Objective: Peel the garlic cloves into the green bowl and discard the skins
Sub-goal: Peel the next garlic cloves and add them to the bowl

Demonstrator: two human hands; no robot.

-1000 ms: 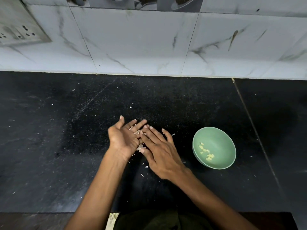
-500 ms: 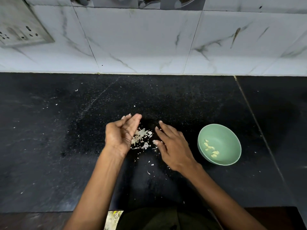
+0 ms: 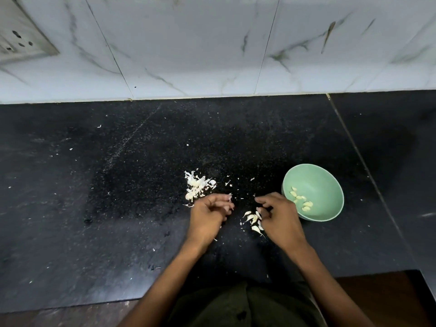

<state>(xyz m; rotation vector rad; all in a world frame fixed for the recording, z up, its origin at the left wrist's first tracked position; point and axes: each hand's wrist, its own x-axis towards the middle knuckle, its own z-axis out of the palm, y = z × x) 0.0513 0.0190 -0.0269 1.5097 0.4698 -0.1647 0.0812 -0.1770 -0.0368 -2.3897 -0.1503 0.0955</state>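
A black speckled stone table (image 3: 118, 197) runs up to a wall of white marbled tiles (image 3: 188, 48), with a switch plate (image 3: 21, 41) at the upper left corner. A seam crosses the stone on the right side. Small white flecks lie scattered over the dark surface.

A green bowl (image 3: 330, 175) stands on the table right of centre, holding a few peeled cloves (image 3: 302, 200). A pile of skins (image 3: 197, 186) lies just beyond the left hand (image 3: 207, 214); a smaller cluster of skins lies between the two hands, touching the right one.

Both forearms reach in from the bottom edge. The left hand is palm down, its fingers (image 3: 224, 198) curled inward; whether they hold anything cannot be told. The right hand (image 3: 279, 217) sits just beside the bowl, its fingers bent toward the smaller cluster, and a pinch cannot be confirmed.
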